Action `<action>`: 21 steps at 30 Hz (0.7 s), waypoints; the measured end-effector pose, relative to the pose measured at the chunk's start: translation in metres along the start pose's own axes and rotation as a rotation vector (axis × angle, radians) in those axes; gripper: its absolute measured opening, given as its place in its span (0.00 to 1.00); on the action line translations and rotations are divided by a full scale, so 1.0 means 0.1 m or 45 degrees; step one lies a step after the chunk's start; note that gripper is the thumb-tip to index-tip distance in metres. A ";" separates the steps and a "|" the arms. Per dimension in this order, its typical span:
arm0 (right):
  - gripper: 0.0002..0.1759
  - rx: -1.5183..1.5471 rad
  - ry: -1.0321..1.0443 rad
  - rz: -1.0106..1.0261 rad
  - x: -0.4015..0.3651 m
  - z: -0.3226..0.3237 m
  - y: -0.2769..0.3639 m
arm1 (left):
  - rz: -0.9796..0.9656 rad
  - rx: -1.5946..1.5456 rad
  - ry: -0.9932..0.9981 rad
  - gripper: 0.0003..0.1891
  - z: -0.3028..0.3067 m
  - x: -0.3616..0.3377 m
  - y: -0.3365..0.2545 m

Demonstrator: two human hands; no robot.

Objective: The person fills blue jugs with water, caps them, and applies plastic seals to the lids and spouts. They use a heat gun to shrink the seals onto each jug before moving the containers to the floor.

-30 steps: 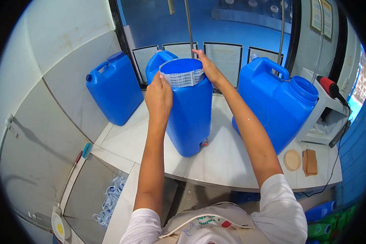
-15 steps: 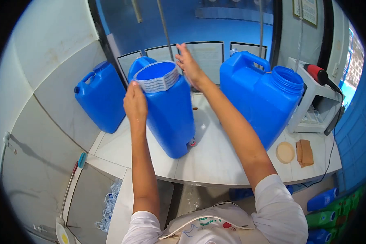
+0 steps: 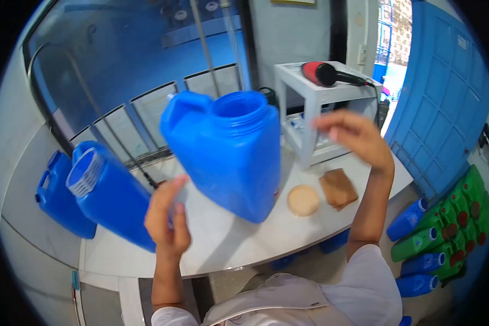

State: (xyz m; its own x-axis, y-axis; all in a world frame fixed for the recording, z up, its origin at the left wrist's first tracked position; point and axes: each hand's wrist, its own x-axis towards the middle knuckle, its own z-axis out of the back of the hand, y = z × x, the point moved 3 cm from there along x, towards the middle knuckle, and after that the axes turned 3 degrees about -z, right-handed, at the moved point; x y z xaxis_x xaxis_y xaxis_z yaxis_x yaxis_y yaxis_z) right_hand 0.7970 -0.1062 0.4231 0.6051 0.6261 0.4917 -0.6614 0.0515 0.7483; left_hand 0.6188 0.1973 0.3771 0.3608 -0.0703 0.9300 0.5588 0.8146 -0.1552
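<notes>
Left hand (image 3: 165, 220) and right hand (image 3: 356, 136) have left the jug (image 3: 117, 204) — fingers released, seal band (image 3: 85, 174) illegible.

**Both hands empty beside the open jug**

The open-mouthed blue jug (image 3: 228, 157) stands upright on the white counter (image 3: 228, 242). The left hand (image 3: 165, 220) hangs just in front of its lower left corner, fingers loose, holding nothing. The right hand (image 3: 356, 138), blurred and spread, is raised to its right, apart from it. Left of it sits a paper-banded jug (image 3: 106, 190). Right of its base lie a round disc (image 3: 303, 199) and a brown cloth (image 3: 338, 188).
</notes>
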 end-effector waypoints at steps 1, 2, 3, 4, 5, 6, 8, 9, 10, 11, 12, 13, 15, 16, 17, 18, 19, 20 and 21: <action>0.14 -0.202 -0.221 -0.117 0.09 0.46 -0.29 | -0.128 -0.050 0.086 0.18 -0.26 0.07 -0.15; 0.16 -0.386 -0.460 -0.047 0.22 0.84 -0.55 | -0.154 -0.120 0.183 0.20 -0.53 0.08 -0.23; 0.19 -0.695 -0.619 -0.039 0.38 1.24 -0.93 | -0.183 -0.209 0.272 0.21 -0.82 0.09 -0.30; 0.20 -0.988 -0.631 -0.039 0.53 1.53 -1.22 | -0.176 -0.244 0.402 0.22 -1.08 0.04 -0.33; 0.22 -1.102 -0.617 -0.047 0.71 1.69 -1.42 | -0.252 -0.235 0.513 0.22 -1.31 0.02 -0.37; 0.24 -1.214 -0.599 -0.051 0.89 1.83 -1.58 | -0.302 -0.238 0.556 0.22 -1.51 0.01 -0.40; 0.25 -1.345 -0.419 -0.224 1.31 2.03 -1.94 | -0.345 -0.225 0.590 0.22 -1.83 0.00 -0.43; 0.27 -1.465 -0.234 -0.409 1.47 2.07 -2.08 | -0.294 -0.207 0.631 0.21 -1.95 -0.02 -0.43; 0.27 -1.457 -0.226 -0.397 1.56 2.06 -2.07 | -0.240 -0.188 0.675 0.21 -2.05 -0.03 -0.43; 0.26 -1.456 -0.103 -0.495 1.65 2.03 -2.09 | -0.231 -0.177 0.677 0.21 -2.13 -0.02 -0.44; 0.24 -1.452 0.019 -0.596 1.70 2.00 -2.11 | -0.206 -0.163 0.670 0.21 -2.20 -0.01 -0.44; 0.24 -1.443 0.026 -0.594 1.73 1.99 -2.10 | -0.181 -0.152 0.666 0.21 -2.25 0.00 -0.45; 0.21 -1.557 0.050 -0.499 1.73 1.94 -2.05 | -0.162 -0.148 0.684 0.21 -2.32 0.02 -0.48; 0.19 -1.565 -0.062 -0.454 1.70 1.92 -2.02 | -0.151 -0.147 0.692 0.21 -2.33 0.04 -0.49; 0.19 -1.566 -0.068 -0.448 1.63 1.93 -1.98 | -0.156 -0.141 0.688 0.21 -2.31 0.05 -0.51; 0.18 -1.621 -0.122 -0.434 1.56 1.96 -1.86 | -0.167 -0.143 0.681 0.21 -2.27 0.08 -0.52; 0.18 -1.667 -0.169 -0.413 1.47 1.94 -1.75 | -0.167 -0.136 0.676 0.21 -2.20 0.08 -0.52; 0.18 -1.623 -0.254 -0.375 1.33 1.99 -1.69 | -0.151 -0.106 0.665 0.21 -2.11 0.08 -0.51; 0.18 -1.576 -0.333 -0.330 1.14 2.07 -1.62 | -0.165 -0.100 0.622 0.22 -1.99 0.08 -0.49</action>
State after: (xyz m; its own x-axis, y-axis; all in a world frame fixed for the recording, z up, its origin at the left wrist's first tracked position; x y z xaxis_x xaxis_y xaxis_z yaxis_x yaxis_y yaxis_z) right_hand 1.0650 -0.2039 0.4496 0.7522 0.3270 0.5721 -0.3958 0.9183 -0.0044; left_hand 0.7429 0.0422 0.3262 0.5809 -0.4444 0.6820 0.6701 0.7368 -0.0907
